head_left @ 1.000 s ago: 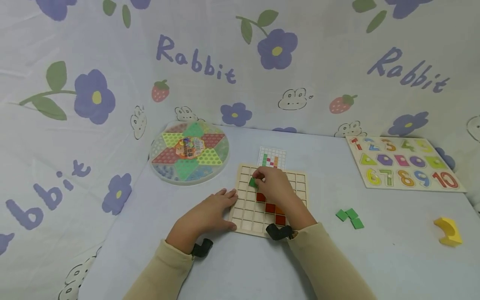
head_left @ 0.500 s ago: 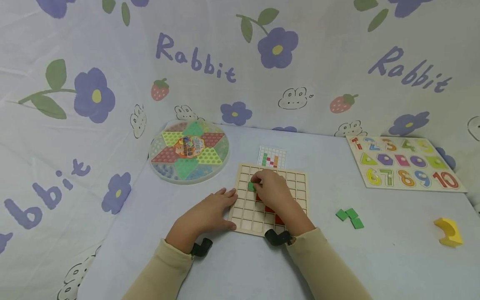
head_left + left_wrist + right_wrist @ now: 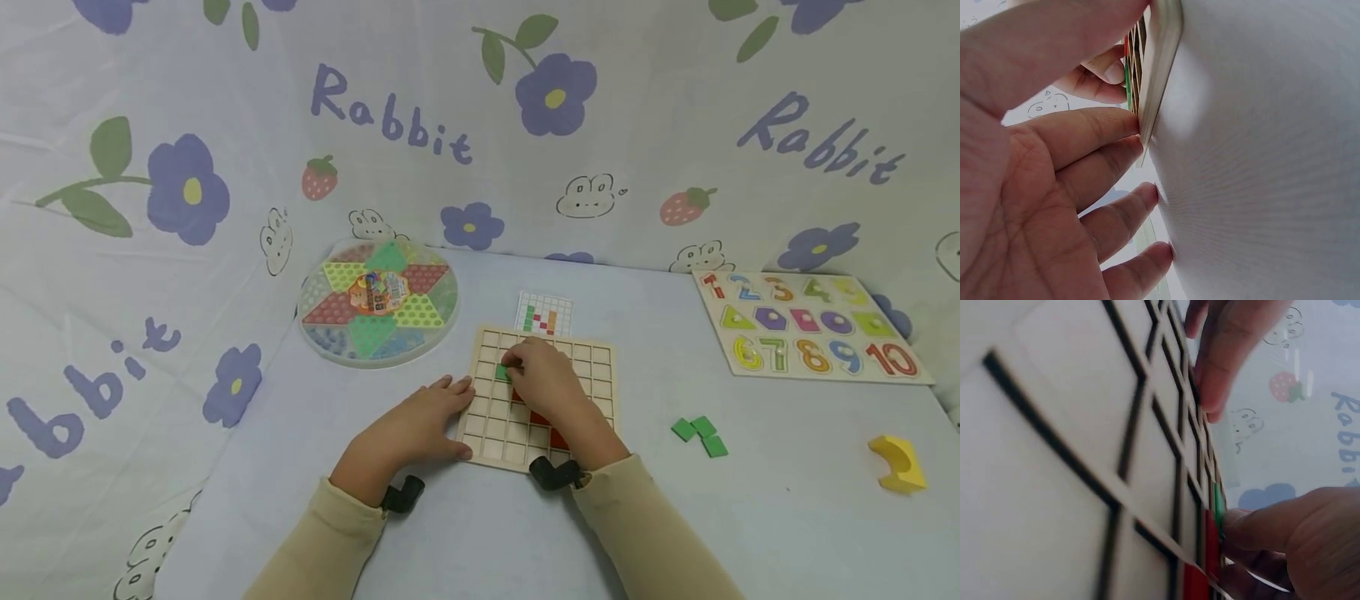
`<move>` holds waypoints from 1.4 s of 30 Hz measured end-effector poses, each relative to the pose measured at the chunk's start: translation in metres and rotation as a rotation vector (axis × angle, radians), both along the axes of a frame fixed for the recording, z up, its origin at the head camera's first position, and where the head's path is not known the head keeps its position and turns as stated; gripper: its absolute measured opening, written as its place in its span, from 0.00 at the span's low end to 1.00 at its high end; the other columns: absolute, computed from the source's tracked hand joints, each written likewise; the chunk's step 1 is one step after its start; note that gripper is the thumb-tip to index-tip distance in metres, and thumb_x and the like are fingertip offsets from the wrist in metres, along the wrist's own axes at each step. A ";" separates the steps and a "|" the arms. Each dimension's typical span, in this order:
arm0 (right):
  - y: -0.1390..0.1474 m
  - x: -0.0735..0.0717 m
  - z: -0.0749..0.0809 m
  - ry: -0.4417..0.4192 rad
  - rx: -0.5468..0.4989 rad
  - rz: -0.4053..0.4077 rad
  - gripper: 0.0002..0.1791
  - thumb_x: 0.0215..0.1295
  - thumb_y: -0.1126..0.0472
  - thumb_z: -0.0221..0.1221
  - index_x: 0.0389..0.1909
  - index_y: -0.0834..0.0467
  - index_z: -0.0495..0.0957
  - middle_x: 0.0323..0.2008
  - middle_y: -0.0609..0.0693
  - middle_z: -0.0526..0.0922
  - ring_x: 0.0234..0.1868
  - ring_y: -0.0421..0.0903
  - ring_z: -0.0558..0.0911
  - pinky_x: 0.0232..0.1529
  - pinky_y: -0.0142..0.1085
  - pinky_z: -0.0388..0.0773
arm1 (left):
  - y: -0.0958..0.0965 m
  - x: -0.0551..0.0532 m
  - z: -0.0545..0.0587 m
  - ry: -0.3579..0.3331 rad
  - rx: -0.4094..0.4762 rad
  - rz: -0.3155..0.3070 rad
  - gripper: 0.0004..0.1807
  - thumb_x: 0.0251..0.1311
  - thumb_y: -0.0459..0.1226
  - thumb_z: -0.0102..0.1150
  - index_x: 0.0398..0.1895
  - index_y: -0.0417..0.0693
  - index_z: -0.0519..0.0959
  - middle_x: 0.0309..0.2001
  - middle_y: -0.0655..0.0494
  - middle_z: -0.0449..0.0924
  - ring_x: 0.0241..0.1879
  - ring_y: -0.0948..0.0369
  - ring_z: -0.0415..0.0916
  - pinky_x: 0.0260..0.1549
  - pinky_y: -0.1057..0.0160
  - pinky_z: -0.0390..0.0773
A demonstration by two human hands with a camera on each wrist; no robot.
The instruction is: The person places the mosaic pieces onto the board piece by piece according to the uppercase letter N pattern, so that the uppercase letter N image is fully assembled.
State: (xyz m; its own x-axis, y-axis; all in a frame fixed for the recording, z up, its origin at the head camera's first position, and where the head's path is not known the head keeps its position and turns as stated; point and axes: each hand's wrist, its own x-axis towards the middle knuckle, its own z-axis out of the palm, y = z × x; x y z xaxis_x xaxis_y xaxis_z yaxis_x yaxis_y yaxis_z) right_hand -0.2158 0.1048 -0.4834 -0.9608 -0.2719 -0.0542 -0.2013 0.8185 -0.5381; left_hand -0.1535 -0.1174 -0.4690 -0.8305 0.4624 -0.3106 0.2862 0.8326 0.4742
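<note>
A square wooden grid board [image 3: 495, 451] lies on the table before me. Straight fingers of my left hand [image 3: 416, 425] touch its left edge, and in the left wrist view the index and middle fingertips meet the rim. Over the board's middle, my right hand [image 3: 551, 383] pinches a small green square tile [image 3: 502, 372] at a cell in the upper left part. In the right wrist view the thumb is right at that green tile [image 3: 1219, 506], beside red tiles [image 3: 1211, 544]. Red tiles [image 3: 558, 439] step down diagonally, partly covered by my right hand.
A printed pattern card [image 3: 543, 312] lies behind the board. To the right are several loose green tiles [image 3: 703, 427] and a yellow arch block [image 3: 900, 464]. A number puzzle board [image 3: 810, 329] lies at the back right, a round Chinese checkers board [image 3: 378, 304] at the back left.
The right hand has moved slightly down and left, and the green tile now lies flatter in its cell. In the last half second almost nothing moved. The left hand stays at the edge.
</note>
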 end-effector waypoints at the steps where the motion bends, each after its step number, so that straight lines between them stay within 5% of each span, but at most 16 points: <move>1: 0.004 0.001 0.002 -0.022 -0.029 -0.002 0.12 0.80 0.61 0.63 0.57 0.56 0.89 0.56 0.53 0.87 0.53 0.54 0.87 0.58 0.52 0.86 | 0.000 0.000 0.000 -0.001 0.000 0.000 0.51 0.64 0.47 0.80 0.86 0.46 0.63 0.88 0.53 0.56 0.89 0.46 0.46 0.87 0.40 0.52; 6: 0.036 0.010 0.017 -0.061 -0.140 -0.057 0.16 0.84 0.64 0.56 0.63 0.59 0.86 0.61 0.57 0.85 0.51 0.55 0.82 0.52 0.50 0.86 | 0.001 0.000 -0.001 -0.005 -0.005 0.006 0.51 0.64 0.47 0.80 0.86 0.46 0.63 0.88 0.54 0.55 0.89 0.46 0.46 0.87 0.41 0.52; 12: 0.107 0.030 0.026 -0.040 -0.111 -0.216 0.16 0.83 0.63 0.56 0.64 0.60 0.84 0.61 0.61 0.83 0.53 0.56 0.79 0.51 0.47 0.82 | 0.002 0.000 -0.002 -0.006 -0.020 0.009 0.52 0.64 0.47 0.80 0.87 0.47 0.62 0.88 0.55 0.55 0.89 0.47 0.45 0.87 0.42 0.52; 16: 0.173 0.052 0.020 -0.066 -0.063 -0.334 0.17 0.82 0.60 0.58 0.64 0.63 0.83 0.58 0.63 0.83 0.48 0.56 0.79 0.38 0.40 0.79 | 0.003 0.000 -0.001 -0.005 -0.020 0.004 0.52 0.64 0.47 0.80 0.87 0.46 0.63 0.88 0.53 0.55 0.89 0.46 0.46 0.87 0.41 0.52; 22: 0.240 0.086 0.003 -0.121 0.000 -0.444 0.21 0.83 0.55 0.59 0.63 0.68 0.82 0.51 0.64 0.85 0.47 0.57 0.81 0.35 0.36 0.76 | 0.004 -0.001 -0.001 -0.005 -0.019 0.002 0.51 0.65 0.47 0.79 0.87 0.46 0.62 0.88 0.54 0.55 0.89 0.47 0.45 0.88 0.42 0.51; 33: 0.234 0.094 -0.009 -0.063 -0.029 -0.427 0.21 0.76 0.57 0.67 0.58 0.70 0.84 0.44 0.62 0.84 0.44 0.55 0.81 0.34 0.36 0.77 | 0.004 0.002 0.001 -0.021 0.011 0.009 0.50 0.66 0.45 0.78 0.86 0.44 0.62 0.88 0.52 0.55 0.89 0.46 0.45 0.88 0.42 0.50; 42: 0.225 0.094 -0.010 -0.065 -0.077 -0.525 0.16 0.76 0.58 0.67 0.55 0.63 0.81 0.47 0.62 0.85 0.46 0.55 0.80 0.35 0.35 0.76 | 0.003 0.001 0.000 -0.018 -0.001 0.016 0.51 0.65 0.45 0.79 0.87 0.47 0.62 0.88 0.54 0.54 0.90 0.48 0.44 0.88 0.43 0.50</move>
State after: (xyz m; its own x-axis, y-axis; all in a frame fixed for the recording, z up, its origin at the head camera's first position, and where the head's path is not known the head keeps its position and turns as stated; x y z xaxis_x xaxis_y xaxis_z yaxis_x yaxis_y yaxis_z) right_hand -0.1222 0.3303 -0.4932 -0.9640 0.2389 -0.1172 0.2605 0.7580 -0.5980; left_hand -0.1523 -0.1143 -0.4690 -0.8322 0.4488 -0.3256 0.2643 0.8373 0.4786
